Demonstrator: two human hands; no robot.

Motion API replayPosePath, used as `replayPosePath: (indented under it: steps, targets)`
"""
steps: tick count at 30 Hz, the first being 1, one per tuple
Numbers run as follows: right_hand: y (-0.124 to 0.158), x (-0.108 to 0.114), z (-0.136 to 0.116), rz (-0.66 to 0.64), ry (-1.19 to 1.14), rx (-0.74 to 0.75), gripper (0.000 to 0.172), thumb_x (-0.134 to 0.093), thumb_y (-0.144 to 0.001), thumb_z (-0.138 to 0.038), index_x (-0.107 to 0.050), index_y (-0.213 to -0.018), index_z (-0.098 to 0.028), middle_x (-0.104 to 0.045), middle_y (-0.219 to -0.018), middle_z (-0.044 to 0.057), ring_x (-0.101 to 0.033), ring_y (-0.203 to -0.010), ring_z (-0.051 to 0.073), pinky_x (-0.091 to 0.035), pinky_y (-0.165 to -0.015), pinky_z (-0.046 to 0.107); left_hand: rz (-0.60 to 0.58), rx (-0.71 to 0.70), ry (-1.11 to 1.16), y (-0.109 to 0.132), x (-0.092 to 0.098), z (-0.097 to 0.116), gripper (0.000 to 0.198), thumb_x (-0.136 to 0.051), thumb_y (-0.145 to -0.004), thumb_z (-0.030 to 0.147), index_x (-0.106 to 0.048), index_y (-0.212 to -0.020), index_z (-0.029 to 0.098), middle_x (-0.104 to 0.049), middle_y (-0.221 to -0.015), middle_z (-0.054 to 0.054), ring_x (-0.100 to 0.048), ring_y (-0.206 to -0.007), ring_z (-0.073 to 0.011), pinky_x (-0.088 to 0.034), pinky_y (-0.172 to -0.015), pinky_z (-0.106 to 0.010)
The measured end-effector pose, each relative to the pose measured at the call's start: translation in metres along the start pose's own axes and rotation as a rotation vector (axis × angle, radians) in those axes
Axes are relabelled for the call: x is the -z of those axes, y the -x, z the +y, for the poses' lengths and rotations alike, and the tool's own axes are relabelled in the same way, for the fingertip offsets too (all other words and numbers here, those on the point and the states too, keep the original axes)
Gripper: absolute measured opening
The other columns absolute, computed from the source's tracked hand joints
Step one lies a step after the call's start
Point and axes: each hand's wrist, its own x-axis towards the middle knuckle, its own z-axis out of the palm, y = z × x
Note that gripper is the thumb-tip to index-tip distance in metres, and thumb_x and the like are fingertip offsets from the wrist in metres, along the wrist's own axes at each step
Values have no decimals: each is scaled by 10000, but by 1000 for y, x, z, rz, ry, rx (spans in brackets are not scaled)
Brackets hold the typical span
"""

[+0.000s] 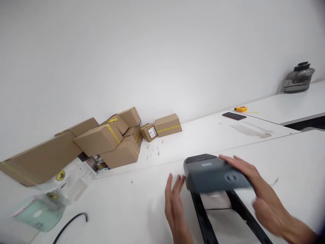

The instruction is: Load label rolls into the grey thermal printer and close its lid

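A dark grey label printer (215, 173) sits on the white table (127, 206), with a black paper guide (203, 220) running from its front toward me. My left hand (175, 203) is held upright just left of the printer, fingers stretched and apart, holding nothing. My right hand (256, 189) lies over the printer's right top side with its fingers stretched flat on the lid. White label paper (215, 201) shows under the printer's front.
A heap of cardboard boxes (111, 139) with yellow tape stands against the wall at left. Printed plastic bags (66, 183) and a black cable (71, 222) lie near the left edge. A black phone (234, 116), a yellow tape measure (240, 108) and a grey device (298, 79) are far right.
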Motion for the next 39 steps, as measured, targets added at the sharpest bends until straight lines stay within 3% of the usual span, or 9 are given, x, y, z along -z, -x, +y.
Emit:
replayPosePath:
  steps: [5,8,12,18,21,24,28,33,39]
  targets:
    - [-95,-15,-17,25,34,-34,515,-269,-1049,-536,-581,-1374,-286,-719,-1218,85,-693,-1032,288,-551,-881,445,20,169,64,-52,-19,-5,553,-639,-908,469,-575,-1376,181,-650,-1404,-183,-588,-1344,-295,-462,-1114,-453]
    - [-124,-25,-17,-12,82,-165,571,-233,-1038,-594,-624,-1299,-270,-738,-1024,65,-686,-835,254,-551,-744,404,-139,209,49,-48,-27,-25,603,-687,-856,400,-553,-1404,187,-551,-1516,-179,-505,-1425,-307,-433,-1144,-454]
    - [-147,-34,-7,-72,91,-285,556,-272,-1020,-630,-608,-1310,-296,-749,-1064,57,-701,-922,273,-554,-787,408,-302,197,90,-32,-27,-31,757,-711,-820,318,-437,-1513,186,-514,-1553,-168,-495,-1434,-299,-426,-1160,-414]
    - [-131,-23,-3,-8,212,-176,637,-482,-980,-591,-431,-1518,-254,-645,-1384,139,-672,-1161,330,-567,-722,368,-314,227,10,-30,-22,-16,763,-686,-805,286,-432,-1510,145,-542,-1532,-162,-539,-1394,-283,-443,-1143,-366]
    - [-92,-10,-14,130,237,123,334,-600,-961,-399,-620,-1268,-270,-731,-1127,105,-708,-1042,281,-561,-698,329,-307,244,-158,-29,-20,-10,727,-647,-839,308,-433,-1518,161,-605,-1472,-147,-623,-1294,-279,-490,-1075,-357]
    - [-61,-7,-16,-403,159,160,187,-591,-965,-325,-699,-1111,-280,-758,-1009,60,-740,-898,226,-587,-749,321,-320,247,-410,-26,-19,-2,663,-556,-913,367,-427,-1530,160,-691,-1350,-154,-677,-1197,-300,-500,-1025,-398]
    - [-56,-20,-1,-1054,116,-34,589,-701,-846,-516,-634,-1384,-286,-715,-1302,112,-689,-1164,355,-563,-958,479,-337,227,-654,-25,-18,5,583,-455,-962,417,-509,-1468,134,-768,-1098,-164,-702,-1086,-344,-481,-972,-457]
    - [-72,-37,5,-1315,42,-63,844,-783,-705,-577,-560,-1468,-295,-583,-1495,108,-511,-1385,430,-399,-1136,563,-397,244,-657,-26,-16,6,571,-449,-966,389,-477,-1488,160,-764,-1045,-120,-682,-1053,-303,-453,-963,-403]
    - [-72,-44,-3,-1373,80,-123,822,-786,-664,-490,-601,-1416,-216,-597,-1460,159,-515,-1359,447,-369,-1127,577,-464,192,-608,-28,-11,11,654,-412,-986,352,-287,-1596,150,-739,-1112,-119,-649,-1115,-294,-410,-1020,-390]
